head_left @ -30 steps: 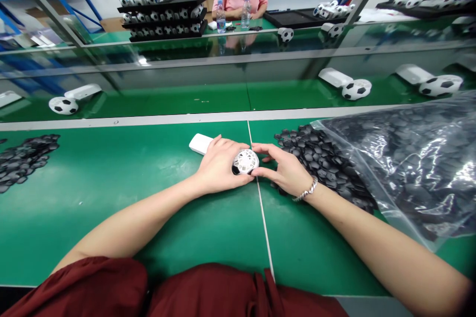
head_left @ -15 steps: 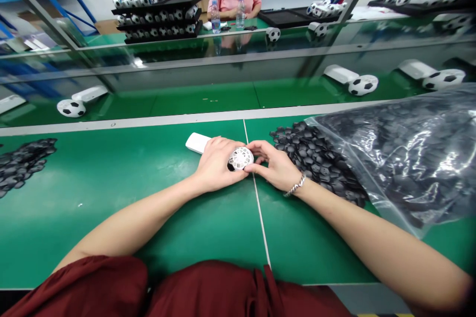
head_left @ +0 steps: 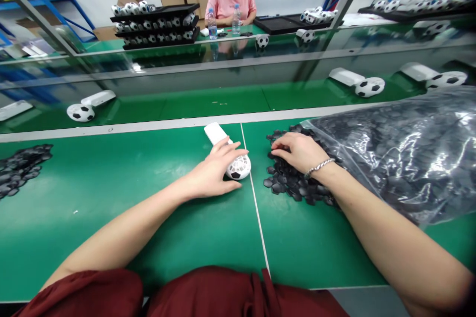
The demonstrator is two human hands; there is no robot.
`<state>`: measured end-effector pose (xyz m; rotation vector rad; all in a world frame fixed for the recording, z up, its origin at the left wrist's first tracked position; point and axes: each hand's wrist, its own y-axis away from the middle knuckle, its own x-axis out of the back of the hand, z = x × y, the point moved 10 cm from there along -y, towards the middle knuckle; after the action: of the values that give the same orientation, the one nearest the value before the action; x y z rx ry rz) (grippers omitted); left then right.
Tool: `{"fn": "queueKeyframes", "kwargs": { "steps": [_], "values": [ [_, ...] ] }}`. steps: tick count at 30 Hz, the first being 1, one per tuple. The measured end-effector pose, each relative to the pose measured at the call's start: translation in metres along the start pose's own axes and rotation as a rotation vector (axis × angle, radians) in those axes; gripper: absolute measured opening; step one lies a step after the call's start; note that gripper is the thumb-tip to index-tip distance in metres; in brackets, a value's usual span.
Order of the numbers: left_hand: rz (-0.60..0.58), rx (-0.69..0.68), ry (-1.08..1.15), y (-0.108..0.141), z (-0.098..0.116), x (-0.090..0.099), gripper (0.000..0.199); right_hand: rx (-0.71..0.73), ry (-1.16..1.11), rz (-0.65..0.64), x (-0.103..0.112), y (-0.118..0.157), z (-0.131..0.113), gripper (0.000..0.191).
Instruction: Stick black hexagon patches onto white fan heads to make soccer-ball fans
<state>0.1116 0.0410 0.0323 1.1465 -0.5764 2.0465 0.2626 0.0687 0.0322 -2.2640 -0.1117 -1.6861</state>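
A white handheld device with a round football-patterned head [head_left: 238, 166] and a flat white handle [head_left: 215, 132] lies on the green bench. One black patch shows on the near side of its openwork head. My left hand [head_left: 213, 171] rests over the neck and edge of the head, fingers spread and thumb apart. At the loose pile of black pentagon pieces [head_left: 288, 181], my right hand [head_left: 303, 151] has its thumb and fingertips pinched together at the pile's left edge. Whatever sits between those fingertips is too small to make out.
A clear plastic bag of black pieces [head_left: 409, 148] lies right of the pile. More black pieces [head_left: 24, 168] are at far left. Beyond the bench edge, football-headed devices [head_left: 370, 87] lie on a green surface. A person [head_left: 230, 2] sits opposite near stacked black trays [head_left: 159, 42].
My right hand has left the device and moved right to the black pieces. The device has turned, its handle now pointing further away from me, and my left hand has loosened with fingers spread.
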Motion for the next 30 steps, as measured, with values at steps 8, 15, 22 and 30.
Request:
{"fn": "queueKeyframes", "kwargs": {
  "steps": [8, 15, 22, 30],
  "values": [
    [0.091, -0.128, 0.094, -0.005, 0.007, -0.001, 0.05, 0.171, 0.292, -0.09, -0.016, 0.009, -0.038, 0.014],
    [0.063, -0.225, 0.133, -0.005, 0.008, 0.002, 0.051, 0.152, 0.347, -0.052, -0.014, 0.009, -0.039, 0.026],
    [0.073, -0.189, 0.15, -0.006, 0.003, -0.002, 0.059, 0.069, -0.301, 0.028, 0.009, 0.011, -0.046, 0.011],
    [0.105, -0.17, 0.164, -0.007, 0.002, -0.001, 0.057, 0.186, -0.536, -0.076, 0.005, 0.016, -0.069, 0.015]
  ]
}}
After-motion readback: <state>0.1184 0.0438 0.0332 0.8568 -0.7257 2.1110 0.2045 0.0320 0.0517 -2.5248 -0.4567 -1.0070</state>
